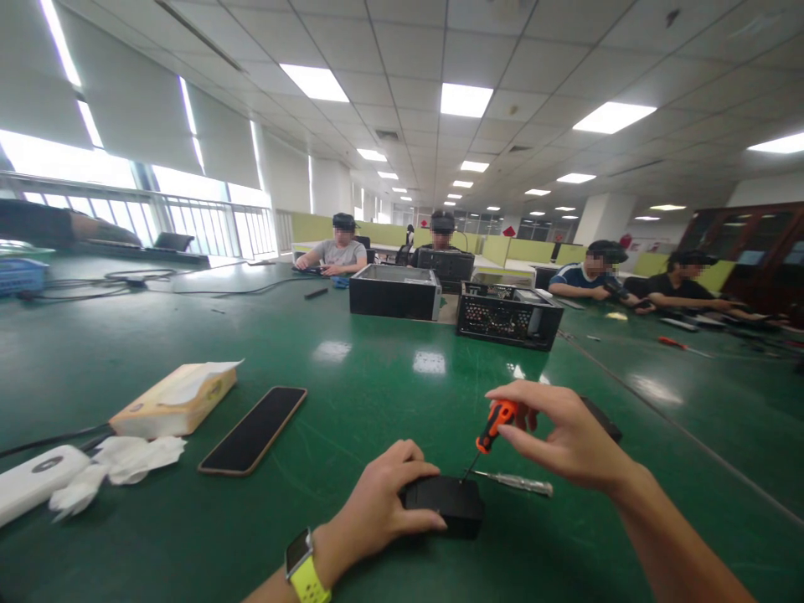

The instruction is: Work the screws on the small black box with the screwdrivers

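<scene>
My left hand (393, 494), with a yellow-banded watch on the wrist, grips a small black box (449, 505) on the green table, thumb on the near side and fingers behind. My right hand (553, 427) holds an orange and black screwdriver (496, 423) by its handle, between thumb and fingers. The screwdriver leans a little, its thin shaft reaching down to the top of the box near the far right edge. Whether the tip sits in a screw is too small to tell. Just right of the box lies a second screwdriver (515, 482) with a clear handle.
Left of my hands lie a phone (255, 431), a tissue pack (179, 398), crumpled tissues (126, 465) and a white device (41, 481). Two black computer cases (394, 293) stand ahead. A dark object (601, 419) is partly hidden behind my right hand. Several people sit at the table's far side.
</scene>
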Motion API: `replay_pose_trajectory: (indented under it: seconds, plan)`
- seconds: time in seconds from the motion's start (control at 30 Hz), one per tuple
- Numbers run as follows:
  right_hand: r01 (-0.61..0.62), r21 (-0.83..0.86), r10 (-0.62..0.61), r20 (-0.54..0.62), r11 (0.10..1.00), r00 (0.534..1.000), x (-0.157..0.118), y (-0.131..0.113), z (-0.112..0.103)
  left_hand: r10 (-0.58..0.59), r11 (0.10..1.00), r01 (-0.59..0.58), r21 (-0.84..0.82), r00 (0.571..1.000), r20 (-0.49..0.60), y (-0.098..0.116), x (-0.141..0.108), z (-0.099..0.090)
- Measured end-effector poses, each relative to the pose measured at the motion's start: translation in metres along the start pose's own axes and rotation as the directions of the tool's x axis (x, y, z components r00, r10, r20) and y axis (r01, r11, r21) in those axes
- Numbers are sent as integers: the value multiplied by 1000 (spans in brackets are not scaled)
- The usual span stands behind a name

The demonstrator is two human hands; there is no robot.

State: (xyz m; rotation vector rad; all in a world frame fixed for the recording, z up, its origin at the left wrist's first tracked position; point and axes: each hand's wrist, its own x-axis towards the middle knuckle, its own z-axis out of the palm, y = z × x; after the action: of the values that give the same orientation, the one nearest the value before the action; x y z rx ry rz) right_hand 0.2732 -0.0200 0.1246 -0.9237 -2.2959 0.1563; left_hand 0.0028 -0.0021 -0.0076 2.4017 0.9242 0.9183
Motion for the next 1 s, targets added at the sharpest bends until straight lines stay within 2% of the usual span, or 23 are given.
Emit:
replay_pose_trajectory:
  seconds: [1.0]
  plan:
    - [21, 17, -21, -43, 1000, 999, 1, 8, 2, -7, 1000, 7, -7, 1000, 6, 3, 1, -2]
